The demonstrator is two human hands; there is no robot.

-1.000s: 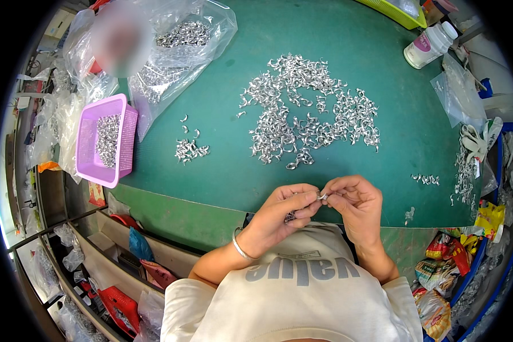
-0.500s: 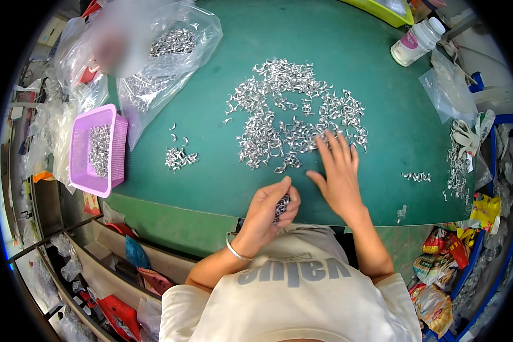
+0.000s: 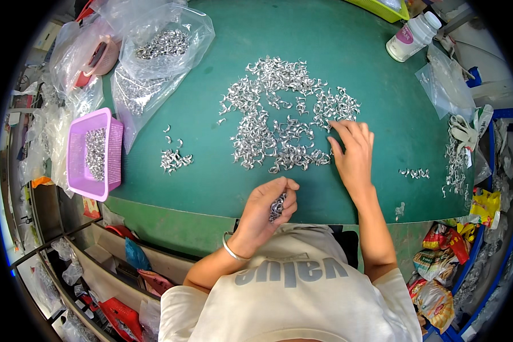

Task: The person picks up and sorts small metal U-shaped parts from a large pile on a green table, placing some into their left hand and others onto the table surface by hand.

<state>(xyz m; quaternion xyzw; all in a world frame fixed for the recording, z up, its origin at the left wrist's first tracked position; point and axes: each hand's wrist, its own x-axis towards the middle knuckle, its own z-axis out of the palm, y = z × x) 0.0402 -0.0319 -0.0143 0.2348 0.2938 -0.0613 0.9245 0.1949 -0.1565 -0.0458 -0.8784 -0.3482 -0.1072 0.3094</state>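
My left hand (image 3: 269, 208) is closed in a loose fist near the table's front edge. Small curved silver metal pieces (image 3: 277, 206) show between its curled fingers. Farther right, my right hand (image 3: 354, 153) reaches over the green table (image 3: 211, 188), its fingertips bent down at the right edge of a large scattered pile of the same metal pieces (image 3: 256, 137). Its thumb stands apart from the index finger, and no piece shows between them. A smaller group of pieces (image 3: 175, 161) lies to the left of the pile.
At the left edge stands a purple basket (image 3: 115, 154) with metal pieces inside. Behind it lies a clear plastic bag (image 3: 196, 45) of pieces. A white bottle (image 3: 411, 39) stands at the far right; short rows of pieces (image 3: 414, 173) and a white glove (image 3: 464, 134) lie nearer.
My right hand has moved slightly right, its spread fingers now bent at the pile's right side. Pieces along the pile's near edge are gathered into a wider cluster. The left hand stays closed.
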